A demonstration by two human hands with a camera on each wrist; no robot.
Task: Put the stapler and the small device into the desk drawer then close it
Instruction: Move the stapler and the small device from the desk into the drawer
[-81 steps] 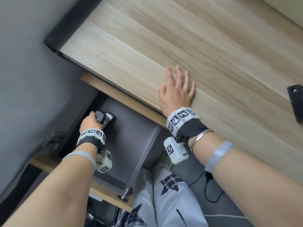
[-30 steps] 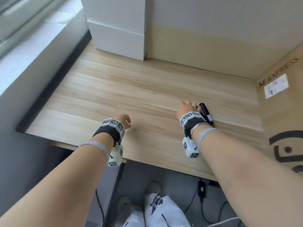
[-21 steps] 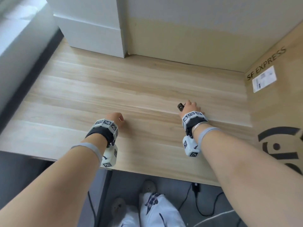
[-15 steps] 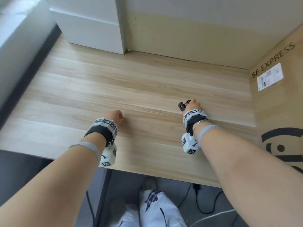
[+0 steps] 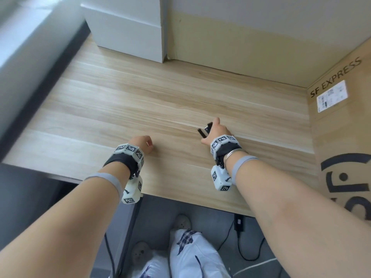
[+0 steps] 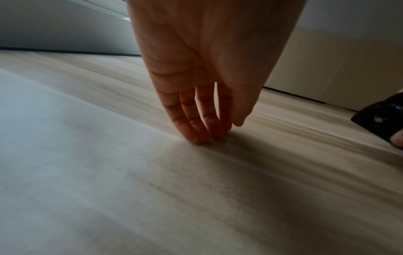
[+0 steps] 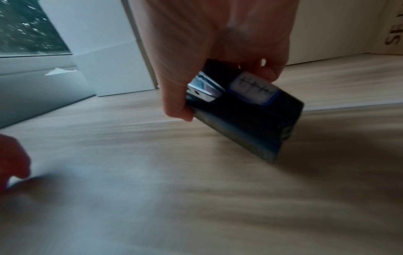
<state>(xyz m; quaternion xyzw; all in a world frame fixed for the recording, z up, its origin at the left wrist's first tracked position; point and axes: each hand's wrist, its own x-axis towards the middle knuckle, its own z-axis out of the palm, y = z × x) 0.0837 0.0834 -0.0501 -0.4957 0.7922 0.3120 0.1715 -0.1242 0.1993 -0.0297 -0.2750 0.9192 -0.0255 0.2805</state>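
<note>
My right hand (image 5: 208, 130) grips the small black device (image 5: 204, 129) at the middle right of the wooden desk (image 5: 160, 97). The right wrist view shows the device (image 7: 250, 117) tilted, thumb on one side and fingers on the other, with one lower corner close to the wood. It has a chrome part and a white and blue label. My left hand (image 5: 140, 146) holds nothing; its fingertips (image 6: 207, 136) rest on the desk near the front edge. The device's end (image 6: 379, 119) also shows at the right of the left wrist view. Neither the stapler nor the drawer's inside is in view.
A large cardboard box (image 5: 345, 127) marked SF EXPRESS stands along the desk's right side. A white block (image 5: 128, 33) stands at the back left against the wall. Below the front edge are my legs (image 5: 192, 255), a grey panel (image 5: 126, 223) and black cables (image 5: 241, 243).
My left hand came up out of the drawer, where it held the stapler, and settled on the desk. My right hand closed round the black device and tipped it up off the wood.
</note>
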